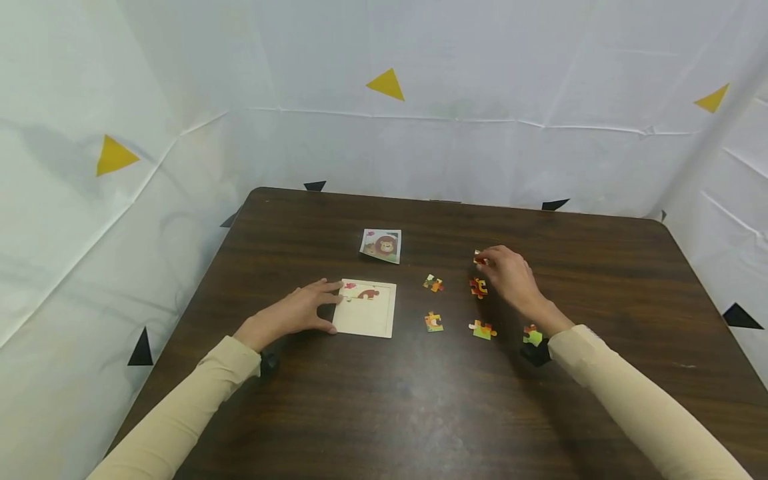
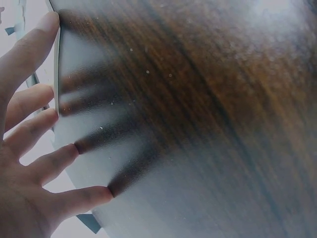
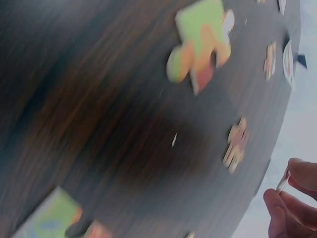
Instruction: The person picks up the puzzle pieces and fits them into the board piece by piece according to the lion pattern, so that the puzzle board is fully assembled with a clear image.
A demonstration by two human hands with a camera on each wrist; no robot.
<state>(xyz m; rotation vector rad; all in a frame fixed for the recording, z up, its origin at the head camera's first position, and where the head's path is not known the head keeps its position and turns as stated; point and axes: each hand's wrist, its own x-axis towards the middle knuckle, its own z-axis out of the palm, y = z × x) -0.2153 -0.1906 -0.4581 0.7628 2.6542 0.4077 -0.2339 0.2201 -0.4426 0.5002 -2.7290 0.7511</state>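
A pale square puzzle tray (image 1: 369, 320) lies on the dark table, with joined pieces along its top edge. My left hand (image 1: 299, 308) rests at the tray's left side, fingers spread and nearly straight; in the left wrist view the thumb and some fingertips touch the tray's edge (image 2: 57, 64). Over the table's right part, my right hand (image 1: 510, 275) pinches a puzzle piece (image 1: 479, 257) between thumb and fingers. The right wrist view shows that piece (image 3: 284, 181) edge-on, held above the table. A red and yellow piece (image 1: 478, 288) lies just below it.
Loose puzzle pieces lie between and beside the hands: one (image 1: 433, 283), another (image 1: 433, 322), a green-orange one (image 1: 483, 329), and one (image 1: 532, 335) by the right wrist. A lion picture card (image 1: 381, 246) lies behind the tray. White sheeting (image 1: 456, 160) surrounds the table.
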